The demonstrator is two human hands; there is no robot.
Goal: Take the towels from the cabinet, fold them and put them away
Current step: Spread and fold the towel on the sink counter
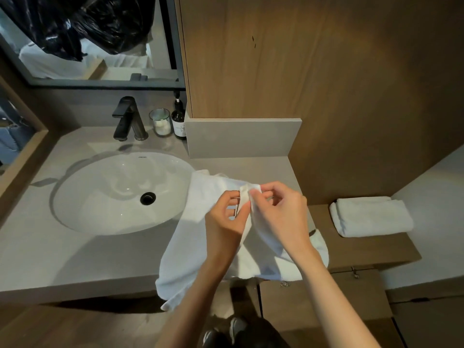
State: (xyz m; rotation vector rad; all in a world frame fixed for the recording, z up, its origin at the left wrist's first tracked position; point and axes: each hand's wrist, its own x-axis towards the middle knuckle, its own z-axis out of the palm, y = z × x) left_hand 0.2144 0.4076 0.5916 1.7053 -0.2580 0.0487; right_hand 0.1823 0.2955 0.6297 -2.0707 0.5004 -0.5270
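A white towel (pixel 200 237) lies spread over the grey counter to the right of the sink, its near edge hanging over the counter's front. My left hand (pixel 226 219) and my right hand (pixel 278 212) meet above its middle. Each pinches a corner or edge of the towel, lifted a little off the counter, the two hands almost touching. A second white towel (pixel 371 218), folded into a thick rectangle, rests on the lower wooden shelf at the right.
The white oval sink (pixel 100 197) fills the counter's left half, with a black tap (pixel 128 119), a glass jar (pixel 160 121) and a dark bottle (pixel 178 121) behind it. A wooden cabinet wall (pixel 301 59) rises behind the counter. Wooden cabinet doors (pixel 324 300) stand below the shelf.
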